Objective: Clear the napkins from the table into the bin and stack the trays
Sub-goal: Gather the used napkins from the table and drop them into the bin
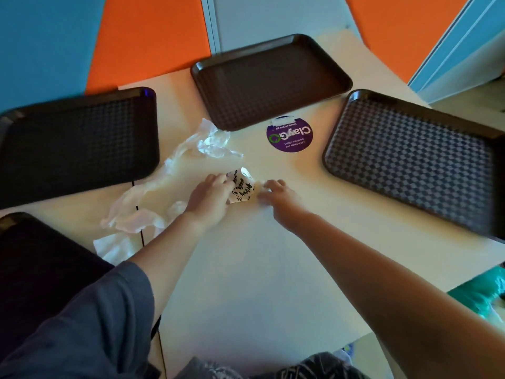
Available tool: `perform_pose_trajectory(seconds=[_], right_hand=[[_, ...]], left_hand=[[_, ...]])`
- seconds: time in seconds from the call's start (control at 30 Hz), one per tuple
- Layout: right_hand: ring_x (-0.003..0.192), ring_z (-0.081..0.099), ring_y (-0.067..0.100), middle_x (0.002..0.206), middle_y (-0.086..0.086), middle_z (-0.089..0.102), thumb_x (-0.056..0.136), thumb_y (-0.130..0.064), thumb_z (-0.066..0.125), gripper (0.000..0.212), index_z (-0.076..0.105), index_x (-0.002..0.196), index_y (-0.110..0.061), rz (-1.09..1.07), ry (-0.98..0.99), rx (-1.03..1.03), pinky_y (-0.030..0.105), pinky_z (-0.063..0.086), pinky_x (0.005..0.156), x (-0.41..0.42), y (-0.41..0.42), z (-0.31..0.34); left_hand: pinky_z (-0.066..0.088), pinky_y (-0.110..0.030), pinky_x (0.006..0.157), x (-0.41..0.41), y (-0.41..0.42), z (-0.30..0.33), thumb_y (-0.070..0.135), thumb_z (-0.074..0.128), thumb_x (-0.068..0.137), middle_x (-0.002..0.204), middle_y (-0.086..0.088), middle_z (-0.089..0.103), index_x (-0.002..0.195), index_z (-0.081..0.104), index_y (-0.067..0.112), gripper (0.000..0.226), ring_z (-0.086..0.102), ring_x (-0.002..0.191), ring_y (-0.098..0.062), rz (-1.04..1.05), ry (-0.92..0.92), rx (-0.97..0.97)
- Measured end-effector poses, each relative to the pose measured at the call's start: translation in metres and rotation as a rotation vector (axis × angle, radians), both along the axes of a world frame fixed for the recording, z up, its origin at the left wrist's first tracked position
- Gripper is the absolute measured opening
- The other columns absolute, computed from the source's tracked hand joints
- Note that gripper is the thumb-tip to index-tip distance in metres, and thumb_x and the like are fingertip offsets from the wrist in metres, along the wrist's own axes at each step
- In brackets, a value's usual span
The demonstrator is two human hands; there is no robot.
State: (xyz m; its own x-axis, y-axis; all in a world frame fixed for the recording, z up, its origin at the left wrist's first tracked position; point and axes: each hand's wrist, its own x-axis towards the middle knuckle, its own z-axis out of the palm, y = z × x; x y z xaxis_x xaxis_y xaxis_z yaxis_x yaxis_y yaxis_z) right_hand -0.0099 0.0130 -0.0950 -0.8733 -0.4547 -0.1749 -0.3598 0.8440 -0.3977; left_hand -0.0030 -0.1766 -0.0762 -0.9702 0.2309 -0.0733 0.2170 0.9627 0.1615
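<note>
The left hand (209, 196) grips the printed napkin (243, 187); the right hand (276, 194), fingers loose, should gather it fully before lifting.

Near-left tray (41, 269) cut by left edge, partly hidden under sleeve (90, 324). Left tray (76, 143) and right tray (415, 160) both clipped by frame edges, blurred. Printed napkin (243, 190) partly covered by left hand (210, 198); writing unreadable. Right hand (278, 198) fingertips blurred, contact with napkin unclear. Green object (483, 296) at right edge cut off, unidentifiable.
</note>
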Motion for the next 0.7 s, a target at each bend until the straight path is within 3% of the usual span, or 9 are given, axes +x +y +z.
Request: perform_pose_trajectory(seconds=[0.17,0.33,0.5,0.6,0.7], right_hand=[[0.117,0.04,0.031,0.127,0.014,0.047,0.081,0.011,0.043,0.042,0.061,0.114,-0.008,-0.091,0.019,-0.009,0.044,0.047,0.085,0.015,0.044,0.003],[0.111,0.041,0.032,0.117,0.017,0.047,0.077,0.011,0.046,0.034,0.063,0.103,-0.004,-0.17,0.01,0.012,0.044,0.048,0.081,0.038,0.1,0.007],[0.108,0.042,0.033,0.111,0.016,0.051,0.079,0.009,0.05,0.034,0.065,0.105,-0.008,-0.266,0.039,0.031,0.046,0.048,0.082,0.066,0.172,0.01],[0.109,0.041,0.03,0.115,0.013,0.05,0.084,0.006,0.048,0.035,0.063,0.112,-0.01,-0.341,0.055,0.049,0.042,0.045,0.089,0.088,0.221,0.014],[0.112,0.04,0.027,0.119,0.01,0.048,0.088,0.001,0.048,0.035,0.06,0.118,-0.012,-0.423,0.055,0.09,0.035,0.042,0.095,0.112,0.271,0.016]], left_hand=[[0.034,-0.035,0.067,0.008,0.043,0.013,-0.001,0.054,0.077,0.103,-0.015,0.054,0.1,0.059,0.001,0.024,0.05,0.1,-0.033,-0.139,0.047,0.066],[0.045,-0.042,0.069,0.012,0.095,0.016,-0.003,0.062,0.074,0.104,-0.015,0.06,0.093,0.062,0.005,0.02,0.055,0.095,-0.035,-0.196,0.097,0.191],[0.047,-0.042,0.057,0.024,0.158,0.017,-0.005,0.065,0.065,0.09,-0.017,0.061,0.081,0.06,0.005,0.019,0.058,0.078,-0.039,-0.361,0.115,0.184],[0.047,-0.044,0.066,0.032,0.204,0.02,0.01,0.048,0.07,0.094,-0.018,0.06,0.086,0.061,0.004,0.022,0.056,0.086,-0.039,-0.421,0.078,0.239],[0.047,-0.044,0.081,0.041,0.253,0.021,0.008,0.042,0.072,0.102,-0.017,0.058,0.092,0.062,0.003,0.028,0.054,0.095,-0.037,-0.51,0.025,0.358]])
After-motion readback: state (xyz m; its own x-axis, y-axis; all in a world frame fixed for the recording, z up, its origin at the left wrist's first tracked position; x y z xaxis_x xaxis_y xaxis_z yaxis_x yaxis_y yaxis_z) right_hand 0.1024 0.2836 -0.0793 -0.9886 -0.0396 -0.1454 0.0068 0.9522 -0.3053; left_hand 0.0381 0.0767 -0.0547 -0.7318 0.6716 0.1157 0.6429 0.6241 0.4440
